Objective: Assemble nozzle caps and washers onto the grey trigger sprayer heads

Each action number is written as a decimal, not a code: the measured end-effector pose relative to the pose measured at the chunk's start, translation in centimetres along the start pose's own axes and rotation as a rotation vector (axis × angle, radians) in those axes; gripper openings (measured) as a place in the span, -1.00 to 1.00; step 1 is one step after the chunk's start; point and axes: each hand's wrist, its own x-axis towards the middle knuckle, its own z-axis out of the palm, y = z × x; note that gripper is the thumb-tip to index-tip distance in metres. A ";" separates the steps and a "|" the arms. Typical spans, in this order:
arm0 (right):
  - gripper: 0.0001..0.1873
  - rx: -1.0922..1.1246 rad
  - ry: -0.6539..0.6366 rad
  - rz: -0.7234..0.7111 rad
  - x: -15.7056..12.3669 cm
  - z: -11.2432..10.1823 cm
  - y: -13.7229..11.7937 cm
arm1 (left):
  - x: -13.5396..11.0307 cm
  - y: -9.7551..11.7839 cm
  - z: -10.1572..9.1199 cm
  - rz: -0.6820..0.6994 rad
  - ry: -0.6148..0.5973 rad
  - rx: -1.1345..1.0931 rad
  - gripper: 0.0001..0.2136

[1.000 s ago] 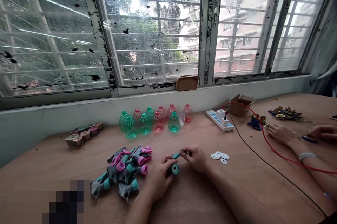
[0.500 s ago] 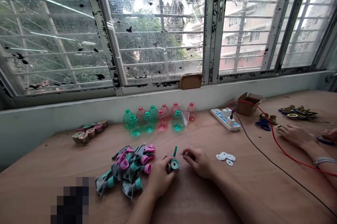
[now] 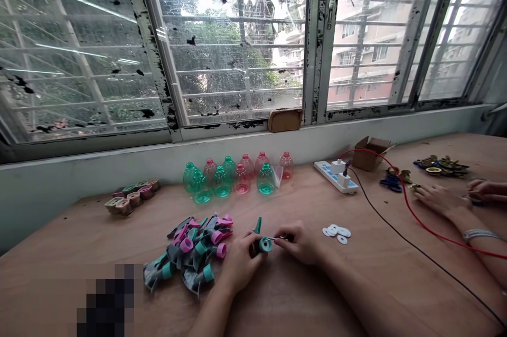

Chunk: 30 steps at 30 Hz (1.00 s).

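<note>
So the left hand (image 3: 240, 264) has a tight wrap-around grip on a teal sprayer head (image 3: 265, 244), just right of the heap of sprayer parts (image 3: 190, 252), its long axis tipped up and away. The right hand (image 3: 301, 243) is pinching a thin metal pin (image 3: 279, 237), lying sideways with its tip almost at the teal collar.

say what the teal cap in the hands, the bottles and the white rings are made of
The teal cap looks like moulded plastic: opaque, smooth, slightly glossy. The tinted bottles look like thin plastic, see-through with shiny curved walls. The white rings look flat and matte, perhaps rubber or card; they are too small to tell.
</note>
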 end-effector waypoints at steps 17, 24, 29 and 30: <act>-0.79 -0.546 -0.080 0.095 0.3 -1.4 -2.3 | 0.3 -0.8 0.3 -0.024 0.036 0.081 -0.81; -0.80 -0.620 -0.174 0.063 0.4 -1.4 -3.2 | 0.3 -0.8 0.1 -0.013 0.001 0.065 -0.77; -0.88 -0.488 -0.149 -0.054 0.3 -1.6 -2.5 | 0.3 -0.5 -0.4 0.030 -0.035 -0.011 -0.80; -0.87 -0.457 -0.143 -0.074 0.2 -1.5 -2.3 | 0.3 -0.5 -0.5 0.034 -0.036 -0.020 -0.81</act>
